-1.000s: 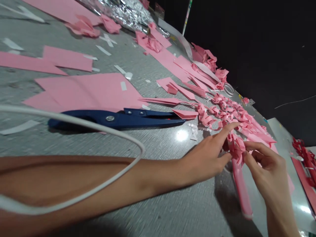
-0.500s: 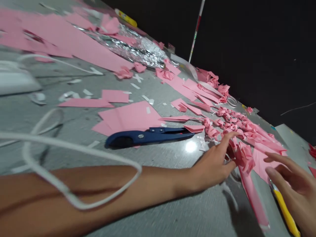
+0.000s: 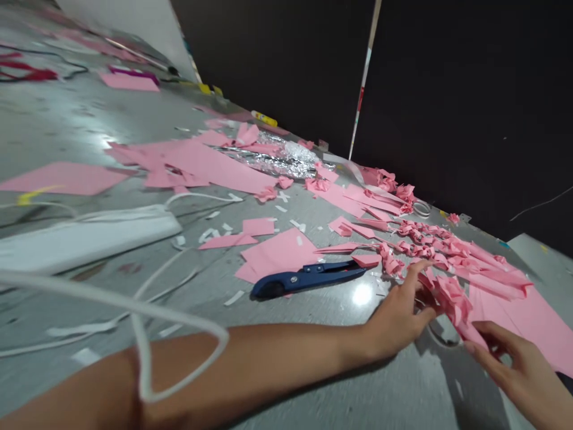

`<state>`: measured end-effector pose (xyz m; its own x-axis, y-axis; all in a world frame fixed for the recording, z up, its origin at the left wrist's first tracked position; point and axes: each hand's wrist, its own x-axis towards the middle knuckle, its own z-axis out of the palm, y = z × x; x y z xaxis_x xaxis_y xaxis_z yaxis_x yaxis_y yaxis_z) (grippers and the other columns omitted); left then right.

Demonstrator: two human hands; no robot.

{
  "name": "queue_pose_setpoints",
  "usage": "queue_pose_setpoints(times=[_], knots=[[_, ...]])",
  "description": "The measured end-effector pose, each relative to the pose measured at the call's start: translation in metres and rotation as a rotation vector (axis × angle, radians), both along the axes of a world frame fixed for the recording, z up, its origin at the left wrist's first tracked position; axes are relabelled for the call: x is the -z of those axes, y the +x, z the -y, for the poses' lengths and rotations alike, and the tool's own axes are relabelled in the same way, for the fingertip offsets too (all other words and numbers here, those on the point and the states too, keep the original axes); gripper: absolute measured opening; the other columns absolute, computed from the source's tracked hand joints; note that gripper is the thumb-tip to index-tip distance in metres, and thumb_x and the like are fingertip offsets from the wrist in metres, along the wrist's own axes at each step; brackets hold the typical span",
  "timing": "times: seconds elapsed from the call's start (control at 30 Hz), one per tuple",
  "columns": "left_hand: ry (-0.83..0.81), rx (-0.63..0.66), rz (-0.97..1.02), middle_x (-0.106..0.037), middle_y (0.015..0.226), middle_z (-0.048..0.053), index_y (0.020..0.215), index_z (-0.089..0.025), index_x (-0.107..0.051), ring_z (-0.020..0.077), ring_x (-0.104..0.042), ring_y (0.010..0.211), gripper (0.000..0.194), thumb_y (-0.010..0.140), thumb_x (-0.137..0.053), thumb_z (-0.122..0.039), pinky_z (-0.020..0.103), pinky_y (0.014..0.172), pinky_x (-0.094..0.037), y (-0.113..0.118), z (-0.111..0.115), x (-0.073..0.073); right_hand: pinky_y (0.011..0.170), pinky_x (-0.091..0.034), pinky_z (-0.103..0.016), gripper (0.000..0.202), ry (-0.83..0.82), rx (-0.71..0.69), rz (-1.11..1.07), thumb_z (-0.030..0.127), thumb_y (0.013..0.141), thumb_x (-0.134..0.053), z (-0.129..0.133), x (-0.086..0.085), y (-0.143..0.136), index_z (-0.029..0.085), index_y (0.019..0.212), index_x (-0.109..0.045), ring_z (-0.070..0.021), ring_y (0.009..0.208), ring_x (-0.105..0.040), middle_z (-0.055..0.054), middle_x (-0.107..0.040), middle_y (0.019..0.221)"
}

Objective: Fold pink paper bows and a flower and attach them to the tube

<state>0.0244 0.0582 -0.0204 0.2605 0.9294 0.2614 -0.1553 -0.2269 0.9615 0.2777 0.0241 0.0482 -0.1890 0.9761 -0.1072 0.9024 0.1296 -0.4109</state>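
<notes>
My left hand [image 3: 398, 316] pinches a crumpled pink paper flower [image 3: 450, 298] at its left side, above the grey surface. At the flower's lower right end, my right hand [image 3: 514, 358] grips its rolled paper stem between thumb and fingers. A roll of clear tape [image 3: 443, 340] lies just beneath the flower. Rows of twisted pink paper pieces [image 3: 430, 242] spread behind my hands. To the left of my left hand rests a dark blue cutting tool [image 3: 308, 278], its tip by a folded pink strip.
Flat pink sheets [image 3: 277, 254] lie left of centre, with white scraps around them. Silver foil [image 3: 282, 155] is farther back, near a yellow glue stick [image 3: 264, 118]. A white cable [image 3: 179, 319] loops over my left forearm. A dark wall [image 3: 447, 89] rises behind.
My right hand has closed on the flower's stem, which it was apart from before. The view has shifted, showing more of the surface at the left. The yellow-handled tool is no longer visible.
</notes>
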Motion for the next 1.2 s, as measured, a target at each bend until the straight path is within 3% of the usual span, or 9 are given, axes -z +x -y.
queue_pose_setpoints(times=[0.13, 0.23, 0.4, 0.53, 0.67, 0.8, 0.87, 1.0, 1.2], knots=[[0.128, -0.025, -0.166, -0.063, 0.068, -0.007, 0.152, -0.023, -0.052, 0.0142, -0.059, 0.062, 0.059, 0.097, -0.071, -0.027, 0.026, 0.064, -0.046, -0.009, 0.01, -0.006, 0.069, -0.059, -0.031, 0.049, 0.038, 0.061, 0.04, 0.068, 0.092, -0.061, -0.009, -0.011, 0.02, 0.025, 0.105, -0.081, -0.0255, 0.077, -0.074, -0.005, -0.082, 0.093], [0.516, 0.106, -0.367, -0.064, 0.066, -0.004, 0.113, -0.021, -0.072, 0.0129, -0.059, 0.06, 0.019, 0.105, -0.06, -0.033, 0.025, 0.058, -0.041, -0.015, 0.024, -0.007, 0.071, -0.059, -0.033, 0.051, 0.059, 0.093, 0.086, 0.07, 0.089, -0.062, -0.017, -0.01, 0.035, 0.025, 0.104, -0.081, -0.0285, 0.083, -0.076, -0.006, -0.083, 0.096], [1.248, 0.222, -0.582, -0.064, 0.062, -0.003, 0.072, -0.021, -0.062, 0.0138, -0.057, 0.054, 0.032, 0.1, -0.067, -0.034, 0.034, 0.047, -0.036, -0.016, 0.043, -0.002, 0.083, -0.057, -0.04, 0.05, 0.059, 0.102, 0.086, 0.067, 0.092, -0.057, -0.029, -0.007, 0.045, 0.026, 0.107, -0.082, -0.0328, 0.097, -0.077, -0.008, -0.084, 0.111], [1.487, 0.202, -0.614, -0.055, 0.061, -0.004, 0.074, -0.018, -0.065, 0.0123, -0.052, 0.052, 0.023, 0.096, -0.071, -0.022, 0.032, 0.05, -0.04, -0.035, 0.037, -0.007, 0.086, -0.057, -0.042, 0.048, 0.016, 0.102, 0.067, 0.065, 0.091, -0.059, -0.036, -0.009, 0.044, 0.026, 0.106, -0.082, -0.0341, 0.102, -0.076, -0.009, -0.084, 0.115], [1.252, 0.084, -0.876, -0.064, 0.07, 0.001, 0.086, -0.02, -0.068, 0.0179, -0.056, 0.061, 0.016, 0.1, -0.06, -0.022, 0.034, 0.055, -0.043, -0.08, -0.002, -0.021, 0.089, -0.057, -0.043, 0.048, -0.011, 0.078, 0.042, 0.063, 0.092, -0.057, -0.039, -0.006, 0.046, 0.025, 0.107, -0.081, -0.0344, 0.103, -0.076, -0.01, -0.084, 0.115], [0.641, -0.181, -1.035, -0.075, 0.112, 0.009, 0.109, -0.021, -0.074, 0.0265, -0.069, 0.106, 0.025, 0.107, -0.052, -0.033, 0.041, 0.093, -0.054, -0.122, -0.05, -0.031, 0.093, -0.058, -0.044, 0.049, -0.015, 0.099, 0.007, 0.06, 0.088, -0.06, -0.043, 0.001, 0.049, 0.021, 0.109, -0.081, -0.0355, 0.106, -0.077, -0.014, -0.083, 0.12], [0.564, -0.205, -1.052, -0.074, 0.128, 0.011, 0.117, -0.021, -0.074, 0.0304, -0.067, 0.121, 0.029, 0.106, -0.054, -0.037, 0.046, 0.102, -0.054, -0.136, -0.068, -0.03, 0.096, -0.058, -0.044, 0.047, 0.014, 0.094, -0.01, 0.055, 0.087, -0.062, -0.045, 0.002, 0.05, 0.02, 0.112, -0.081, -0.0352, 0.111, -0.076, -0.015, -0.082, 0.123], [0.488, -0.167, -1.067, -0.08, 0.12, 0.007, 0.116, -0.022, -0.077, 0.027, -0.073, 0.109, 0.026, 0.101, -0.06, -0.035, 0.039, 0.093, -0.058, -0.15, -0.082, -0.023, 0.097, -0.058, -0.042, 0.042, 0.079, 0.086, 0.0, 0.043, 0.087, -0.062, -0.049, 0.005, 0.05, 0.018, 0.115, -0.081, -0.0341, 0.115, -0.076, -0.015, -0.082, 0.124], [0.527, -0.169, -1.009, -0.075, 0.132, 0.01, 0.118, -0.021, -0.076, 0.028, -0.065, 0.126, 0.027, 0.105, -0.055, -0.031, 0.046, 0.109, -0.051, -0.13, -0.077, -0.042, 0.093, -0.058, -0.04, 0.035, 0.1, 0.065, 0.034, 0.036, 0.085, -0.066, -0.047, 0.012, 0.06, 0.02, 0.112, -0.081, -0.0317, 0.106, -0.078, -0.013, -0.083, 0.118]])
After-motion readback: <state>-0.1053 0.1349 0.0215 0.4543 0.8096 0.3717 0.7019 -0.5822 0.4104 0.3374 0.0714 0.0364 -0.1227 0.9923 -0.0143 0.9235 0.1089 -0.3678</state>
